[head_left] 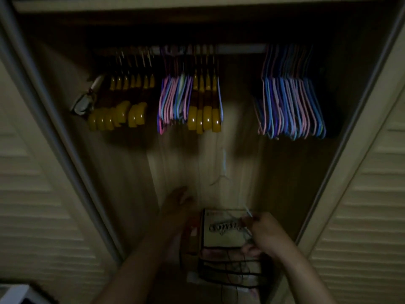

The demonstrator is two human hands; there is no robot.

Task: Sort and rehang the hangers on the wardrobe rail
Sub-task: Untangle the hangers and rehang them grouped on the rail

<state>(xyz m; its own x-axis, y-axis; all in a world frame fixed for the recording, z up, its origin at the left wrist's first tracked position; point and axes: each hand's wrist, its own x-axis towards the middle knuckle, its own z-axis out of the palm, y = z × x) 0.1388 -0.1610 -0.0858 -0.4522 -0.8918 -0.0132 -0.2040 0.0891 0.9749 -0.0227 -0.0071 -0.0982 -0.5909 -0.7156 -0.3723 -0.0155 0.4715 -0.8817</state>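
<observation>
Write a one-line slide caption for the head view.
Dim wardrobe: yellow wooden hangers and pastel wire hangers grouped on the rail; left hand open, right hand pinching thin wire below.

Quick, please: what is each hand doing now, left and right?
Left hand: open, fingers relaxed, holding nothing.
Right hand: fingers curled, pinching thin wire hangers above the box.

1 head camera faces into the wardrobe [210, 172], near.

No text can be read. The box [221, 229] between the hands, just beside the right hand [266, 234], carries a small mark at its top corner, too blurred to read.
</observation>
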